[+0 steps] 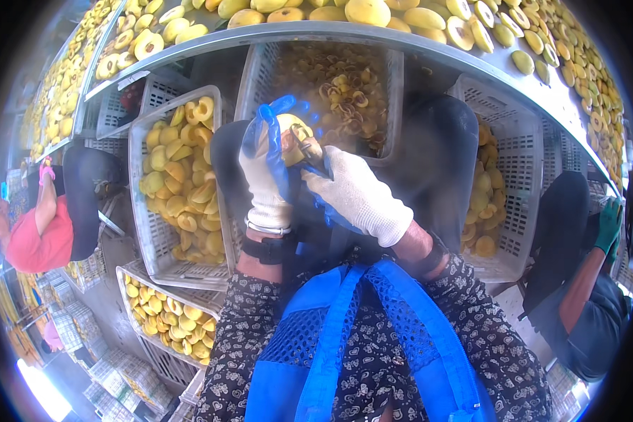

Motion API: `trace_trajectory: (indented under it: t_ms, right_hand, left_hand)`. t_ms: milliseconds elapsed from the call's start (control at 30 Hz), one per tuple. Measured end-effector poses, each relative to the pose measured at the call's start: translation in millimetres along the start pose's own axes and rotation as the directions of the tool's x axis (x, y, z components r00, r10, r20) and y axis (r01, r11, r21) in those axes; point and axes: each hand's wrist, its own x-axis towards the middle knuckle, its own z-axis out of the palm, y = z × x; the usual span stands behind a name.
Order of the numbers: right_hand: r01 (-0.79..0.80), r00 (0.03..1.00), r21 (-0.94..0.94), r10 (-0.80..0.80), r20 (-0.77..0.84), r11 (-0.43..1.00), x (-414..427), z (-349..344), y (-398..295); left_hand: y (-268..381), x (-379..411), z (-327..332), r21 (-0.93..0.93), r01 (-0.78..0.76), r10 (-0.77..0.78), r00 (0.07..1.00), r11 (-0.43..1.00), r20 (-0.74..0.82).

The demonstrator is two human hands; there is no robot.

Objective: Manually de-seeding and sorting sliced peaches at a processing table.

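In a white knit glove with blue coating, my left hand holds a yellow peach half whose reddish pit hollow faces my right side. My right hand, gloved the same way, grips a small metal pitting tool with its end at the fruit's hollow. Both hands are close together above my lap, near the front edge of a white plastic crate holding wet peach scraps. My right fingertips are partly hidden beneath the glove and tool.
A metal-edged table piled with halved peaches curves ahead. Crates of peach halves stand left, right and lower left. One person sits at far left, another at far right wearing green gloves.
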Motion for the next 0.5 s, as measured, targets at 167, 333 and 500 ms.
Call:
trace_trajectory:
  t_ms: [167, 333, 500]
  right_hand:
    - [-0.144, 0.982, 0.23, 0.11, 0.153, 0.962, -4, -3, -5]
    - [-0.1, 0.991, 0.074, 0.093, 0.097, 0.992, 6, 7, 6]
    - [-0.084, 0.989, 0.135, 0.067, 0.128, 0.987, 12, 16, 14]
  left_hand:
    - [-7, 0, 1, -0.053, 0.035, -0.037, 0.998, 0.998, -0.048]
    - [-29, -1, -13, 0.132, -0.057, 0.059, 0.998, 0.99, -0.012]
    - [-29, 4, -5, -0.248, 0.115, -0.145, 0.984, 0.962, -0.107]
